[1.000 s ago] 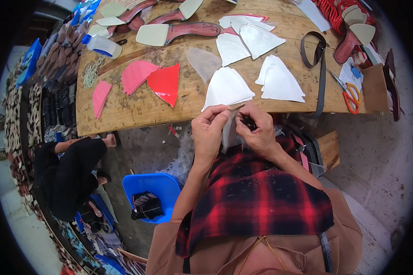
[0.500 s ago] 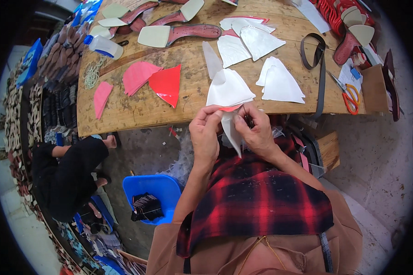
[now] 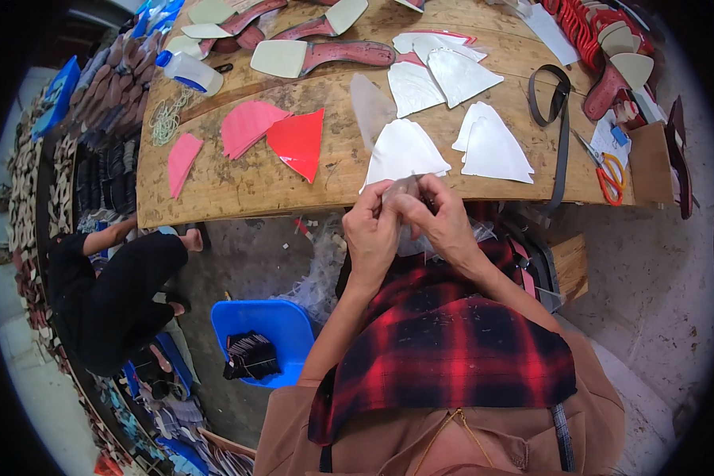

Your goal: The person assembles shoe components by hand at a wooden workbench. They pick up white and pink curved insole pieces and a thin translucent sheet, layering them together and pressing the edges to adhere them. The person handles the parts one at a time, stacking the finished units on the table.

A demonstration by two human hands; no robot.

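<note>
And there, at the near edge of the worn wooden bench (image 3: 238, 186), the fingers of the left hand (image 3: 370, 230) and right hand (image 3: 444, 218) pinched a thin, greyish, translucent sheet (image 3: 405, 187), perhaps for finer control, near fan-shaped white pieces (image 3: 407, 149) seemingly stacked for easy reach.

Our left hand (image 3: 371, 236) and right hand (image 3: 446, 222) now come closer together on a grey bit (image 3: 405, 187), where red and white showed before. The see-through sheet (image 3: 368, 105) is off the white pile's (image 3: 407, 152) top, beside it. Another person's arm (image 3: 109, 237) now reaches toward the table (image 3: 238, 190).
</note>
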